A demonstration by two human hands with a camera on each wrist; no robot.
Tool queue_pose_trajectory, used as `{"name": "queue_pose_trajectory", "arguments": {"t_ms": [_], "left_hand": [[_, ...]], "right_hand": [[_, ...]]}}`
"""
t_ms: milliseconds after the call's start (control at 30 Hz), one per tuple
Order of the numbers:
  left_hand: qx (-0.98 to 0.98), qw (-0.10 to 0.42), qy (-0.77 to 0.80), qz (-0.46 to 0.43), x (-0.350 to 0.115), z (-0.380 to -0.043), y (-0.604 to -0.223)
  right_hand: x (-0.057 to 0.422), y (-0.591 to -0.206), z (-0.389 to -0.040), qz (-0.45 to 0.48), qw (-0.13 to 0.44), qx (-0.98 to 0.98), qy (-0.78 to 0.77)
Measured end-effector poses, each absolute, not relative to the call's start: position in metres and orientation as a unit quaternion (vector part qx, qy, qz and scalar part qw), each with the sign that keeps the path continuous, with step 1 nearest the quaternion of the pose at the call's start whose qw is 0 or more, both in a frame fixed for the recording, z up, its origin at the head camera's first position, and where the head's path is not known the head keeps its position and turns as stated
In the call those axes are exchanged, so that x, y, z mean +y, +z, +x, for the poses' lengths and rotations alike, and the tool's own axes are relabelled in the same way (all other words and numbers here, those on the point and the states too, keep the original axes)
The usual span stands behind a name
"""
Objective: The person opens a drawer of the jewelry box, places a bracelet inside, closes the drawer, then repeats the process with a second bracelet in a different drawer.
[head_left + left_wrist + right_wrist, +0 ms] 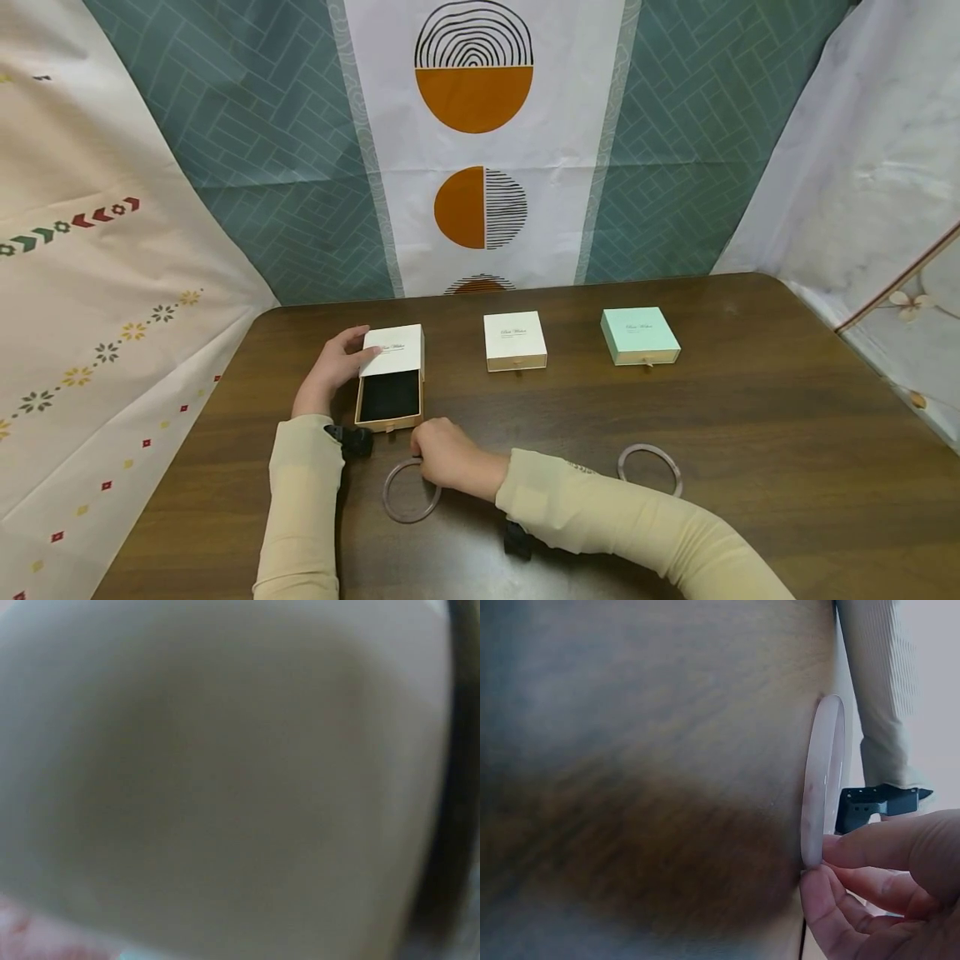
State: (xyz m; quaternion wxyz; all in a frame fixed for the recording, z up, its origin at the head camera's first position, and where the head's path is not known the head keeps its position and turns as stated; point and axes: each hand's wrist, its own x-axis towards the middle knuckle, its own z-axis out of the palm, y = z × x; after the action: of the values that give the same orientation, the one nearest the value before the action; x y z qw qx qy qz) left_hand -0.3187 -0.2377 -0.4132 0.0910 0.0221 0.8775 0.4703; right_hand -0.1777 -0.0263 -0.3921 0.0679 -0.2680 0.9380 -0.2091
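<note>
At the left of the table, in the head view, lies a white drawer box with its black-lined drawer pulled out toward the front. My left hand holds the white cover by its left side, thumb over the top. Below the drawer, my right hand pinches the edge of a pale pinkish bangle between thumb and fingers. In the right wrist view, the bangle lies on or very near the tabletop. Pale, blurred material fills most of the left wrist view.
A closed white box stands at the back middle of the table. To its right is a closed mint-green box. A second bangle lies at the right, partly hidden behind my right sleeve.
</note>
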Motion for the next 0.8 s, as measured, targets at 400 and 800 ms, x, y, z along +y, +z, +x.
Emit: {"name": "queue_pose_trajectory", "arguments": {"t_ms": [400,800], "left_hand": [[0.876,0.09,0.474,0.025,-0.237,-0.3183,-0.4125],[0.875,0.089,0.475,0.02,-0.2361,-0.3176,-0.4127]], "right_hand": [[-0.0273,-0.3903,-0.1761,-0.259,0.074,0.934,-0.233],[-0.03,-0.3951,-0.1771,-0.25,0.082,0.935,-0.238]]}}
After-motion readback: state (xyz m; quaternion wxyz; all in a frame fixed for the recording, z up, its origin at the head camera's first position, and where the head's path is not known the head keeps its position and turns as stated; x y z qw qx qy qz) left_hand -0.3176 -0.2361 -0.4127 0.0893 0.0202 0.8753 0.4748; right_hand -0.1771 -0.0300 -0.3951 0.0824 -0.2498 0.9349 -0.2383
